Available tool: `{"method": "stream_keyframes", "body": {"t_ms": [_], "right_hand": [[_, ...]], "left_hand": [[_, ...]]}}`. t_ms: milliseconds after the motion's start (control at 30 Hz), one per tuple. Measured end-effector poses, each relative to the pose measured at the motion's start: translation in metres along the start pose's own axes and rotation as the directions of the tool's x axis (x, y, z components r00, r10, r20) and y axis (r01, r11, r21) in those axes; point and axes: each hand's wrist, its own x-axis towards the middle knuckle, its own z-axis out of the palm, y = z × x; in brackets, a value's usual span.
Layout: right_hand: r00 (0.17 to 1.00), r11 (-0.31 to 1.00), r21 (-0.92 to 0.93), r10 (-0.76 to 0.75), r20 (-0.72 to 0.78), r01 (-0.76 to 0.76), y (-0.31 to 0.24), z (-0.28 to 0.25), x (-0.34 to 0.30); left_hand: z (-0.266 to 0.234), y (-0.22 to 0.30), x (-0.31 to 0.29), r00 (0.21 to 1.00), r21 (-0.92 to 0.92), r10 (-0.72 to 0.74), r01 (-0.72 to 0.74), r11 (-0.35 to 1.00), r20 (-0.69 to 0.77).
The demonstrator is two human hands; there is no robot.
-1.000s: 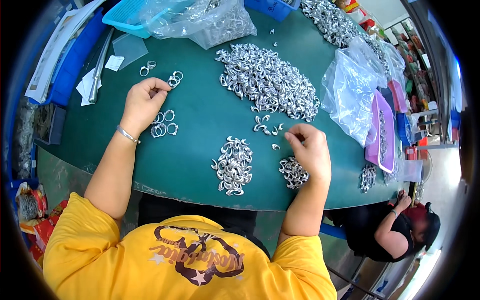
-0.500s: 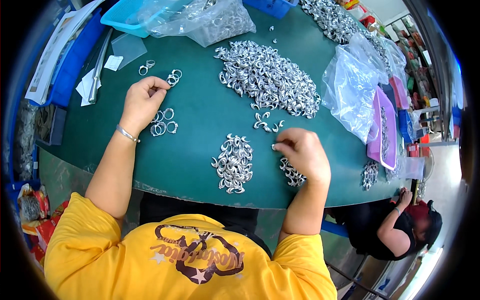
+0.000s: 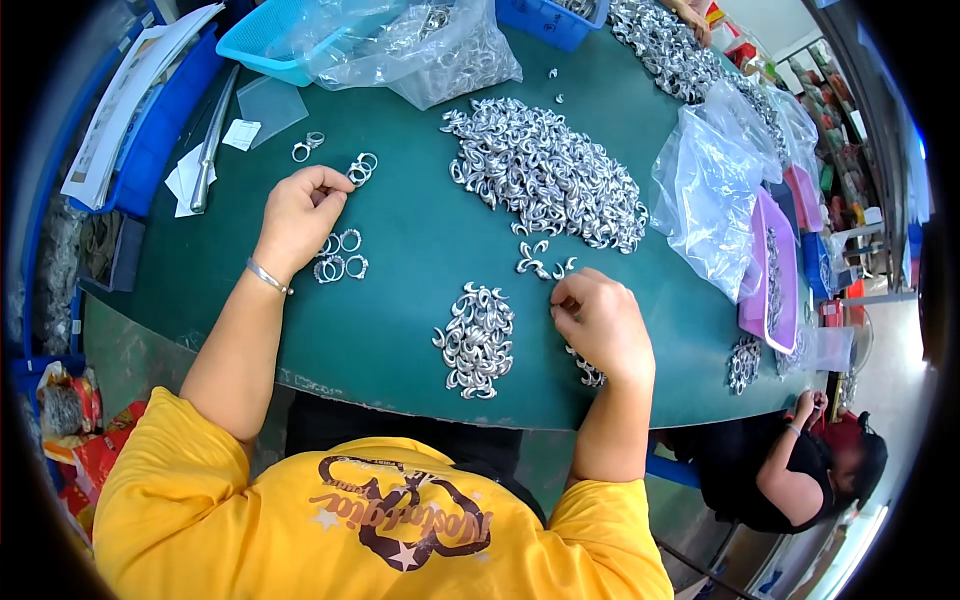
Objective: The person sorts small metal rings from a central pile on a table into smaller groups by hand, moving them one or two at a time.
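My left hand (image 3: 303, 222) is closed in a pinch at a small cluster of silver rings (image 3: 364, 166); its fingertips appear to grip one ring. Several more rings (image 3: 341, 256) lie just below that hand, and a pair (image 3: 307, 147) sits farther back. My right hand (image 3: 605, 325) has its fingers pressed together beside a few loose silver crescent-shaped pieces (image 3: 540, 262); what they hold is hidden. Partly under my right wrist is a small pile of crescents (image 3: 588, 374). Between my hands lies a medium pile of crescents (image 3: 474, 342), with a large heap (image 3: 550, 172) behind it.
A tapered metal rod (image 3: 208, 150) and paper slips lie at left, beside a blue tray (image 3: 160, 125). A turquoise basket (image 3: 262, 45) and clear bags (image 3: 690, 185) stand farther back. A pink tray (image 3: 760, 270) is at right. A co-worker (image 3: 790, 465) sits at lower right; another person's hand (image 3: 692, 20) shows top right.
The whole view has shifted slightly. My right hand has moved a little left, still closed, covering more of the small pile. My left hand stays at the rings. Another person's hand appears top right.
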Motion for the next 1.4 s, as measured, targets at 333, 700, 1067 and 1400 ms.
{"method": "stream_keyframes", "body": {"t_ms": [333, 700, 1067, 1400], "right_hand": [[0.972, 0.904, 0.358, -0.213, -0.097, 0.234, -0.014, 0.003, 0.007], [0.975, 0.988, 0.134, 0.101, -0.197, -0.075, 0.015, 0.006, 0.012], [0.977, 0.99, -0.119, 0.055, -0.205, -0.081, 0.008, 0.01, 0.01], [0.989, 0.992, 0.124, 0.038, -0.142, -0.021, 0.013, -0.002, 0.006]], "left_hand": [[-0.001, 0.001, -0.001, 1.0, 0.014, 0.0, 0.0, 1.0, -0.007], [-0.002, -0.004, 0.0, 1.0, 0.011, -0.011, 0.011, 1.0, 0.005], [-0.001, -0.001, 0.0, 1.0, -0.005, -0.014, 0.014, 1.0, 0.005], [-0.001, -0.003, 0.0, 1.0, -0.001, 0.003, -0.003, 1.0, 0.013]]}}
